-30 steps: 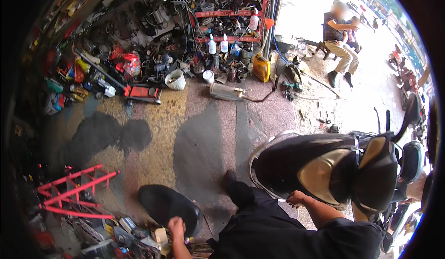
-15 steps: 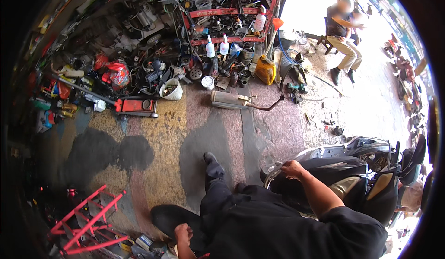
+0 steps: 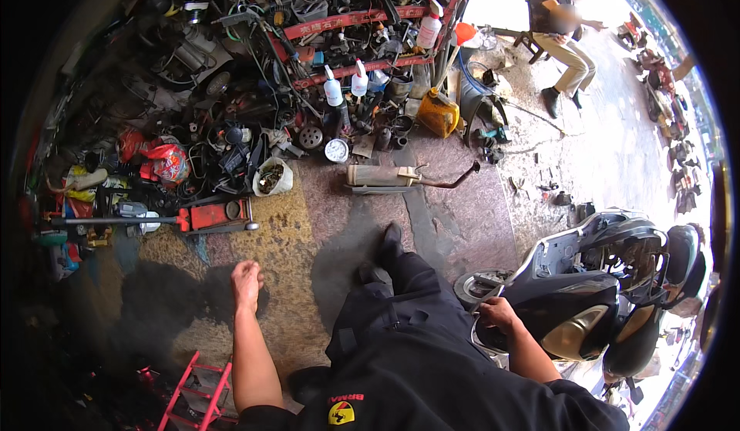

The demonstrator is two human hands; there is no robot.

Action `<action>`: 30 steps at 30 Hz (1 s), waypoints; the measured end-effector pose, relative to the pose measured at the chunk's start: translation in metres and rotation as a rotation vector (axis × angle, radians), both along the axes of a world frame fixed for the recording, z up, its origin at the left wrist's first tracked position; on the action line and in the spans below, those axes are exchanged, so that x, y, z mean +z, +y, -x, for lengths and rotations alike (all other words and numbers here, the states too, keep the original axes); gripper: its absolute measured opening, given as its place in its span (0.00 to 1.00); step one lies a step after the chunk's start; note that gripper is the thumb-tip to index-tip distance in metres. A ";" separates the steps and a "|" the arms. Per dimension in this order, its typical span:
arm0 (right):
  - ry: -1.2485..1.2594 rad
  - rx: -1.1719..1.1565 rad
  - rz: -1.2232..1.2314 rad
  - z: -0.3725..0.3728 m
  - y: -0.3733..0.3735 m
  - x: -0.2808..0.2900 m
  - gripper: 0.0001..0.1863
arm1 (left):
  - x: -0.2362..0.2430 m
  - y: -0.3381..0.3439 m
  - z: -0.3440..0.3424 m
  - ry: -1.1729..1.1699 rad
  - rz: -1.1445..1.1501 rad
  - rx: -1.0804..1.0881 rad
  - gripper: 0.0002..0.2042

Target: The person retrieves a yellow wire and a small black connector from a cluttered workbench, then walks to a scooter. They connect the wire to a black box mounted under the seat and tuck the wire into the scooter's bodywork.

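My right hand (image 3: 499, 313) is closed around the curved metal grab rail (image 3: 479, 341) of a partly stripped black scooter (image 3: 559, 308) on my right. The scooter's inner frame and some parts are exposed. My left hand (image 3: 247, 283) hangs over the stained floor on the left, its fingers loosely curled with nothing visible in them. Ahead of my feet, an exhaust muffler (image 3: 381, 176) with a bent pipe lies on the floor. The red floor jack (image 3: 212, 215) lies beyond my left hand, its long handle pointing left.
A red metal rack (image 3: 358, 21) holds tools and spray bottles (image 3: 333, 88). Before it stand a white bucket (image 3: 274, 178) and a yellow jerrycan (image 3: 438, 113). A red metal stand (image 3: 202, 388) is at lower left. A person (image 3: 566, 38) sits at far right.
My left hand has swung forward from beside the black seat at lower left. My feet have shifted, and the view has turned. My right hand stays on the scooter's rail.
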State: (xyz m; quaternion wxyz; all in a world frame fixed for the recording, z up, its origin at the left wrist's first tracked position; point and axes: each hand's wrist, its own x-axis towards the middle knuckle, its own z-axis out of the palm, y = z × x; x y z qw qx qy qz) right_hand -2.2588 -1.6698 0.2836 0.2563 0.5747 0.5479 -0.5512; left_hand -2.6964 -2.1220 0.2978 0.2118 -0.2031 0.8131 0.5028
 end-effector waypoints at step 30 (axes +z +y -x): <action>-0.264 -0.792 0.132 0.211 -0.064 -0.064 0.11 | -0.270 0.290 0.339 -0.300 0.363 -0.887 0.15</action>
